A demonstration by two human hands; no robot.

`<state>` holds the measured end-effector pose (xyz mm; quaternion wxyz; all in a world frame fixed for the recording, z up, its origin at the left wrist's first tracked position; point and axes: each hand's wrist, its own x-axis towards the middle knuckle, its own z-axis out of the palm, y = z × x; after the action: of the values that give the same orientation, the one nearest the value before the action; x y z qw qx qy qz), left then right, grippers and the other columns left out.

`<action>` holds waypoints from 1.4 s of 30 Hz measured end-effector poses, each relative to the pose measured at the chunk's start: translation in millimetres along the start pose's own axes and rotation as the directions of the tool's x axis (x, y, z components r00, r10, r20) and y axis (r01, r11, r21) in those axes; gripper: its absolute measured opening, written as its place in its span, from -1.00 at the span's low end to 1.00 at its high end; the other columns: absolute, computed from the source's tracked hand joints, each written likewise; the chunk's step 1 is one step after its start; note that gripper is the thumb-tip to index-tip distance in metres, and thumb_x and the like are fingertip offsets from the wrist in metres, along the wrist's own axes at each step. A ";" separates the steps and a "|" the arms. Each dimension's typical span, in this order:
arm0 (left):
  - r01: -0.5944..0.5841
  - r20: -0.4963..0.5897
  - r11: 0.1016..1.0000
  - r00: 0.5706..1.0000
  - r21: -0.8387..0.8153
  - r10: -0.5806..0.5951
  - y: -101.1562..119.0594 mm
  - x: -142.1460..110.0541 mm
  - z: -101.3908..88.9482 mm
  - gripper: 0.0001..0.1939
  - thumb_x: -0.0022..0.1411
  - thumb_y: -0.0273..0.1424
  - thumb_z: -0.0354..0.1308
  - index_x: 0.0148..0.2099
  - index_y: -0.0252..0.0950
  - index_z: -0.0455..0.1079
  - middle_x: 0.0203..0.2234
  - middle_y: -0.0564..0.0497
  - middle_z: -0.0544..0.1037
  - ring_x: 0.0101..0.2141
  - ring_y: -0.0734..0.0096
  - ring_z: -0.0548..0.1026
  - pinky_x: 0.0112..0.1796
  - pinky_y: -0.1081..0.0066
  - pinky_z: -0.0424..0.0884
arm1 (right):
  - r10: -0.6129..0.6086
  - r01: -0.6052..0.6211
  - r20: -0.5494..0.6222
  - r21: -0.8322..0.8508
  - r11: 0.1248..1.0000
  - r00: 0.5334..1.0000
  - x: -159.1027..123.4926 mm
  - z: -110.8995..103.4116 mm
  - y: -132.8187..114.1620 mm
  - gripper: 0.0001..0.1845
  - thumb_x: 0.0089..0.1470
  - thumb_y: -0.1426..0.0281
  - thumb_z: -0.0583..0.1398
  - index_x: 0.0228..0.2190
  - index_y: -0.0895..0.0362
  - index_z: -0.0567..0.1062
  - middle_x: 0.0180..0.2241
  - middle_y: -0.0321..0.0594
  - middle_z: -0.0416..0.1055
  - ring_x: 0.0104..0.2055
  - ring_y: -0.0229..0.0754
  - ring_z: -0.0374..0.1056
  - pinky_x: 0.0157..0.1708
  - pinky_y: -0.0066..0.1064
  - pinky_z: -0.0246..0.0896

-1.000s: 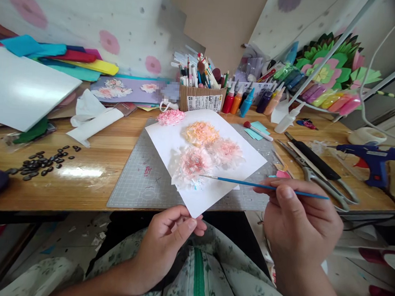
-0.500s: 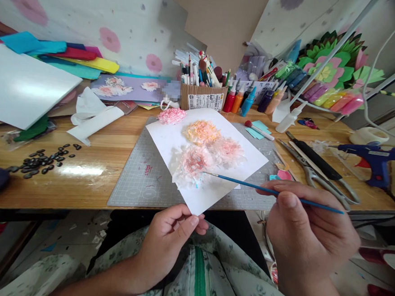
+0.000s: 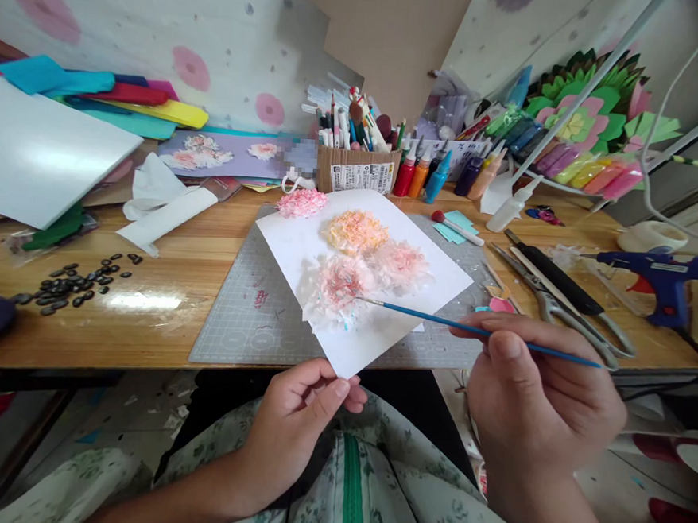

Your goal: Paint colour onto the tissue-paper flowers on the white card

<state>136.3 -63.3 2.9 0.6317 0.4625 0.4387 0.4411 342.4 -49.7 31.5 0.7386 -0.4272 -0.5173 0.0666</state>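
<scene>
My left hand [image 3: 307, 422] pinches the near corner of a white sheet of paper [image 3: 346, 350] between thumb and fingers. In my right hand [image 3: 543, 394] a thin blue paintbrush [image 3: 434, 319] is held, its tip at the centre of the nearest ruffled flower [image 3: 341, 289], pale pink and white. Two more flowers sit on the sheet: an orange-yellow one [image 3: 356, 232] at the back and a light pink one [image 3: 401, 265] to the right. Beside the sheet's far left edge lies a bright pink flower [image 3: 301, 202].
A grey cutting mat [image 3: 230, 333] lies under the sheet. Right of it are scissors [image 3: 552, 308] and a blue glue gun [image 3: 662, 275]; at left, black pebbles [image 3: 72, 284]. Behind stand a cardboard box [image 3: 358, 170] of pens and several paint bottles [image 3: 419, 176].
My right hand and the brush have shifted slightly left and up, the tip moving a little further into the nearest flower. My left hand keeps its grip on the paper corner.
</scene>
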 end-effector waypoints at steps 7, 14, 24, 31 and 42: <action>0.018 -0.002 1.000 1.000 -0.017 -0.018 -0.8 -1.4 -0.4 -0.82 0.27 -0.23 0.36 -0.27 -0.24 0.62 -0.44 0.03 0.72 -0.41 0.41 0.66 -0.30 0.48 0.58 | -0.006 0.010 -0.053 0.065 0.998 0.999 1.0 -0.9 -5.1 -0.95 0.16 0.50 0.32 -0.31 0.12 0.62 -0.36 -0.33 0.60 -0.32 -0.23 0.55 -0.28 -0.31 0.53; 0.035 -0.001 0.999 0.999 0.000 -0.035 3.5 -1.0 -0.4 -0.81 0.25 -0.23 0.35 -0.27 -0.25 0.62 -0.44 0.01 0.72 -0.40 0.37 0.66 -0.29 0.43 0.59 | 0.063 -0.064 0.048 0.022 0.998 0.997 -1.4 -2.3 -7.0 -0.90 0.17 0.47 0.33 -0.27 0.06 0.65 -0.33 -0.33 0.62 -0.29 -0.23 0.54 -0.26 -0.34 0.47; 0.058 0.014 0.998 0.998 -0.030 -0.058 5.2 0.2 1.4 -0.81 0.22 -0.24 0.38 -0.28 -0.26 0.62 -0.45 0.01 0.72 -0.40 0.39 0.66 -0.29 0.46 0.58 | 0.061 -0.056 0.103 -0.053 0.997 0.993 0.5 0.6 -13.4 -0.86 0.19 0.48 0.33 -0.21 0.05 0.64 -0.28 -0.35 0.62 -0.24 -0.30 0.53 -0.22 -0.43 0.46; 0.067 0.015 0.996 0.998 -0.062 -0.066 4.5 -1.0 0.5 -0.78 0.21 -0.20 0.40 -0.27 -0.27 0.62 -0.44 0.00 0.72 -0.40 0.38 0.65 -0.29 0.44 0.57 | -0.023 0.040 0.098 -0.172 0.984 0.995 3.8 1.9 -21.5 -0.92 0.17 0.45 0.34 -0.26 0.05 0.63 -0.32 -0.33 0.61 -0.26 -0.26 0.52 -0.23 -0.37 0.44; 0.045 0.022 0.997 0.999 -0.056 -0.044 -5.2 -0.9 -4.1 -0.75 0.30 -0.15 0.33 -0.24 -0.23 0.63 -0.41 0.03 0.71 -0.36 0.40 0.64 -0.25 0.46 0.54 | 0.243 -0.228 -0.034 0.239 0.944 0.969 11.5 -0.2 7.1 -0.95 0.05 0.40 0.38 -0.42 0.10 0.62 -0.45 -0.29 0.57 -0.46 -0.19 0.51 -0.47 -0.33 0.49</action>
<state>132.9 -64.3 -2.7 0.6589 0.4391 0.4295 0.4344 350.2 -39.2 34.6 0.7864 -0.3980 -0.4275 0.2013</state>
